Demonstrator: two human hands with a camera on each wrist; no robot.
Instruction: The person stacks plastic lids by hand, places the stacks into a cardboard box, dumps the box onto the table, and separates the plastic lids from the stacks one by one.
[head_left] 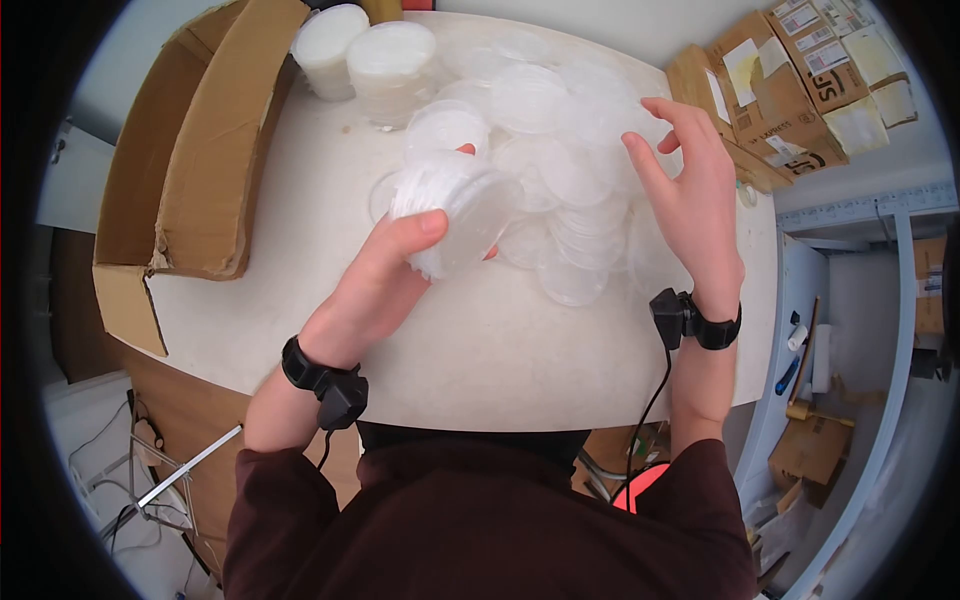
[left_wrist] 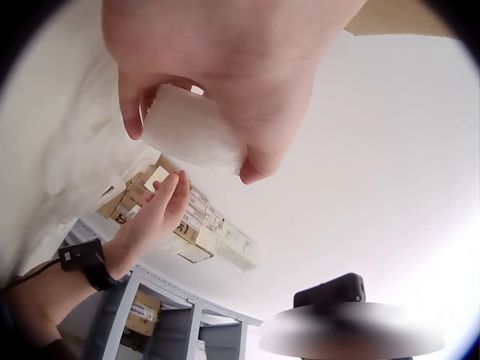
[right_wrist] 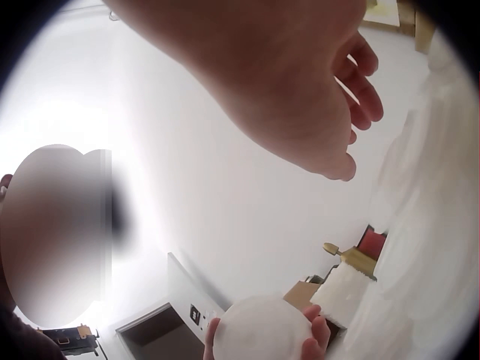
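My left hand [head_left: 380, 262] grips a short stack of translucent round plastic lids [head_left: 468, 215], thumb on the near side and fingers round the far side. In the left wrist view the stack [left_wrist: 191, 129] shows edge-on between thumb and fingers. My right hand [head_left: 697, 195] hovers at the right of the table with fingers spread and loosely bent, nothing in them. Beneath and between the hands spreads a loose pile of similar lids [head_left: 575, 185], some fanned over one another. The right wrist view shows the flat round face of the held stack [right_wrist: 261, 330].
Two taller lid stacks [head_left: 392, 75] stand at the back left of the white table [head_left: 480, 350]. An open cardboard box [head_left: 215, 170] lies along the left edge. Taped cartons [head_left: 780, 90] stand at the back right, above blue-grey shelving [head_left: 850, 330].
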